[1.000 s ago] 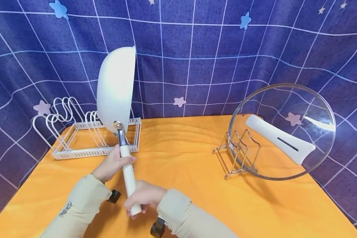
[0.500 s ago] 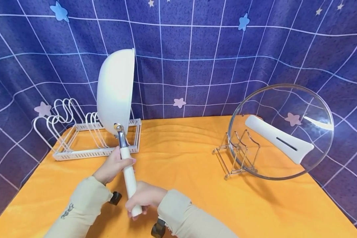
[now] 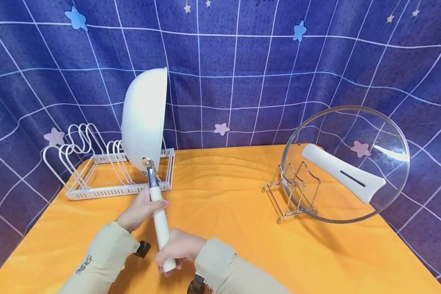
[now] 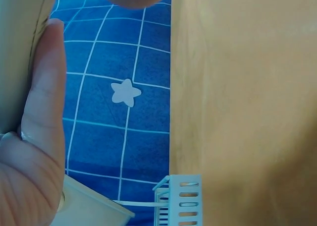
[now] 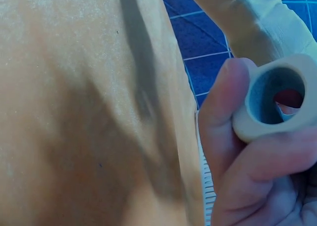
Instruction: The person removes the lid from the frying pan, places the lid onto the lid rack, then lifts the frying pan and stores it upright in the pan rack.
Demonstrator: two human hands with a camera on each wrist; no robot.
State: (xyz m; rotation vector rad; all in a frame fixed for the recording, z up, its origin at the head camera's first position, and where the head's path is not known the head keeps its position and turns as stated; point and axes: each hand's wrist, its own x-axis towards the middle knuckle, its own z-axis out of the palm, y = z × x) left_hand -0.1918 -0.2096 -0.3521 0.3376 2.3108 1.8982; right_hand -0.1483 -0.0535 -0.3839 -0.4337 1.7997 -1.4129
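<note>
A white wok (image 3: 143, 118) stands on its side, its rounded outside to the left and its rim upright on the right. In the head view it overlaps the right part of the white wire rack (image 3: 110, 191). My left hand (image 3: 141, 208) grips the wok's white handle (image 3: 161, 224) near the metal joint. Lower down, my right hand (image 3: 180, 247) holds the same handle at its end. The right wrist view shows the handle's hollow end (image 5: 242, 124) between thumb and fingers. Part of the wok (image 4: 89, 206) appears low in the left wrist view.
At the right, a small metal wire stand (image 3: 292, 192) holds a large glass lid (image 3: 375, 179) with a white grip (image 3: 341, 173), leaning rightward. An orange cloth (image 3: 224, 196) covers the table. Behind it hangs a blue star-patterned curtain (image 3: 220, 94).
The whole head view has shifted slightly, with the curtain and wok both lower in it. The wok has sunk a little against the curtain. Both hands keep their grip on the handle.
</note>
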